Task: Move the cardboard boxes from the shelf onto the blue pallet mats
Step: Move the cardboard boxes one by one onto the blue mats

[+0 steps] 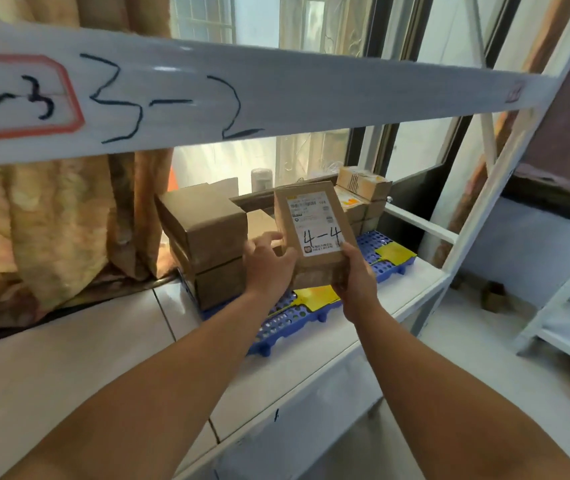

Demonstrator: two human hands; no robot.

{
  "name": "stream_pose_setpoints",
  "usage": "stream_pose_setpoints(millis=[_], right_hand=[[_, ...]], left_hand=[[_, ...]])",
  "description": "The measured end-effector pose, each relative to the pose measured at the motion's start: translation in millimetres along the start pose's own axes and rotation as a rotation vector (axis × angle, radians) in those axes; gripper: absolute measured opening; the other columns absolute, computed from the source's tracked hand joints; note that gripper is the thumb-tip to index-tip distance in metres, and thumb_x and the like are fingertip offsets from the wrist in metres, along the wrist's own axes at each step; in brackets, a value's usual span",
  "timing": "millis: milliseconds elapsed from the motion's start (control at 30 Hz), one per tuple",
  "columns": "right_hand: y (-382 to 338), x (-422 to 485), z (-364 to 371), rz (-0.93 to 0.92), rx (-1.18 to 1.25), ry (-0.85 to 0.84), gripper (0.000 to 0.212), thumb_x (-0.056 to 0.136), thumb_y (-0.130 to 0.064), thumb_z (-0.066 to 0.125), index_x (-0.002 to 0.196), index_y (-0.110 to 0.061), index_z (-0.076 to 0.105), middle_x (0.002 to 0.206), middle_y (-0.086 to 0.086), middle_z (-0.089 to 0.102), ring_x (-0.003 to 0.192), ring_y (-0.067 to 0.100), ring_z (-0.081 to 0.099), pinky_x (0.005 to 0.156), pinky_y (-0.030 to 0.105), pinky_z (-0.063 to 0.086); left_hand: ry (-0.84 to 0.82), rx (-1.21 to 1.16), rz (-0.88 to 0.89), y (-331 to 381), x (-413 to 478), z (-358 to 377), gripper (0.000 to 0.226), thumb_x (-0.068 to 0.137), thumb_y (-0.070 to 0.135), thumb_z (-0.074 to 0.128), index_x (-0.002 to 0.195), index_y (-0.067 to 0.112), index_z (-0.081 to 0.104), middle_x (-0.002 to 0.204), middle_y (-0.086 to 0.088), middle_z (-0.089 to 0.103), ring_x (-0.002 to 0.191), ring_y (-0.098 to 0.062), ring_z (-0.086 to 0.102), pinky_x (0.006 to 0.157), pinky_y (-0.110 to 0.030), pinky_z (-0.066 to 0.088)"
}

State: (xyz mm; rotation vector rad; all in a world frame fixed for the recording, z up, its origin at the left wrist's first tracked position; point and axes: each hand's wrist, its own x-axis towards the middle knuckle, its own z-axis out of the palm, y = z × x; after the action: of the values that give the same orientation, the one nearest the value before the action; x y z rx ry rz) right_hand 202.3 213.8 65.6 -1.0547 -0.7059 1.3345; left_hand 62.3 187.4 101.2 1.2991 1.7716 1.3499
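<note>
Window light and a tan curtain [51,220] at the back, seen through a white shelf frame [276,98] with "3-2" inked on its upper beam. Below, pale floor tiles [68,358] and, low by the window, blue pallet mats [276,327] dotted with yellow tags [318,296]. Already on the mats: a stack of plain brown boxes [207,244] at the left, a smaller pile [363,188] at the back right.

Between the two, held up over bare blue grid: the labelled box [314,233], marked "4-4", label face toward the camera, long axis standing up and leaning a little away. Gripped low on both sides: left hand [269,268] wrapped round the lower left edge, fingers curled behind; right hand [356,278] clamped on the lower right corner, thumb on the front face. Both hands about equally near, straight ahead and under the beam.

Likely next: forward and down into the gap just beside the left stack, probably with the long axis tipped flat.

Hidden: the box's back face, the fingertips behind it, the patch of mat directly beneath. Unclear: the mats' footing, tiles or bottom shelf board. Small print on the label too fine to read.
</note>
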Motion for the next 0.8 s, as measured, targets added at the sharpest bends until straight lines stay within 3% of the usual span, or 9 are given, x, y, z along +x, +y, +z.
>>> stream_pose_setpoints(millis=[100,167,300,367,467,533,700,800], right_hand=[[1,18,12,0.007,0.055,0.020,0.029,0.084,-0.040,0.063,0.105,-0.020,0.067,0.112,0.010,0.070,0.103,0.026,0.067,0.088,0.041,0.056],[-1,35,23,0.011,0.019,0.033,0.030,0.081,-0.048,0.063,0.099,-0.024,0.067,0.109,0.006,0.071,0.101,0.024,0.067,0.086,0.043,0.056],[-10,66,50,0.005,-0.058,-0.001,0.041,0.078,-0.058,0.059,0.096,-0.022,0.067,0.105,0.005,0.070,0.095,0.023,0.067,0.083,0.045,0.055],[-12,85,63,0.014,-0.162,-0.011,0.054,0.078,-0.064,0.054,0.104,-0.019,0.066,0.104,0.004,0.068,0.096,0.023,0.064,0.084,0.041,0.054],[-9,116,76,0.069,-0.393,-0.077,0.089,0.062,-0.084,0.040,0.120,-0.020,0.061,0.121,0.007,0.062,0.109,0.029,0.058,0.096,0.049,0.048],[-6,137,81,0.041,-0.616,-0.134,0.103,0.061,-0.087,0.025,0.127,-0.015,0.057,0.128,0.013,0.057,0.117,0.034,0.052,0.100,0.051,0.043],[-22,140,90,-0.049,-1.033,-0.254,0.084,0.089,-0.070,0.014,0.134,-0.010,0.052,0.136,0.017,0.053,0.125,0.033,0.046,0.098,0.043,0.034],[-33,136,90,-0.001,-0.933,-0.405,0.069,0.097,-0.059,0.022,0.139,-0.011,0.046,0.141,0.014,0.047,0.131,0.032,0.040,0.101,0.037,0.029]], left_hand=[[0.191,0.294,0.292,8,18,-21,0.027,0.085,0.019,0.062,0.111,0.022,0.063,0.140,-0.006,0.036,0.124,-0.022,0.039,0.100,-0.029,0.035],[0.303,0.401,0.336,10,38,-34,0.025,0.085,0.021,0.061,0.109,0.025,0.064,0.147,-0.005,0.030,0.125,-0.023,0.037,0.099,-0.032,0.037],[0.416,0.563,0.129,-3,80,-59,0.034,0.086,0.037,0.055,0.119,0.029,0.059,0.151,-0.005,0.025,0.137,-0.031,0.028,0.110,-0.050,0.031],[0.417,0.588,-0.033,-15,100,-72,0.046,0.086,0.044,0.052,0.129,0.027,0.051,0.153,-0.009,0.020,0.140,-0.035,0.024,0.112,-0.051,0.026],[0.338,0.426,-0.316,-29,121,-86,0.083,0.078,0.058,0.055,0.146,0.020,0.027,0.153,-0.015,0.023,0.138,-0.037,0.029,0.112,-0.049,0.030],[0.360,0.200,-0.390,-32,130,-89,0.099,0.071,0.056,0.067,0.147,0.012,0.023,0.147,-0.015,0.036,0.132,-0.036,0.039,0.108,-0.048,0.037],[0.320,-0.043,-0.432,-29,126,-86,0.091,0.077,0.044,0.073,0.147,0.014,0.024,0.139,-0.013,0.046,0.119,-0.035,0.052,0.099,-0.050,0.046],[0.292,-0.147,-0.461,-29,125,-85,0.086,0.077,0.045,0.073,0.145,0.021,0.027,0.131,-0.013,0.050,0.110,-0.034,0.056,0.091,-0.054,0.051]])
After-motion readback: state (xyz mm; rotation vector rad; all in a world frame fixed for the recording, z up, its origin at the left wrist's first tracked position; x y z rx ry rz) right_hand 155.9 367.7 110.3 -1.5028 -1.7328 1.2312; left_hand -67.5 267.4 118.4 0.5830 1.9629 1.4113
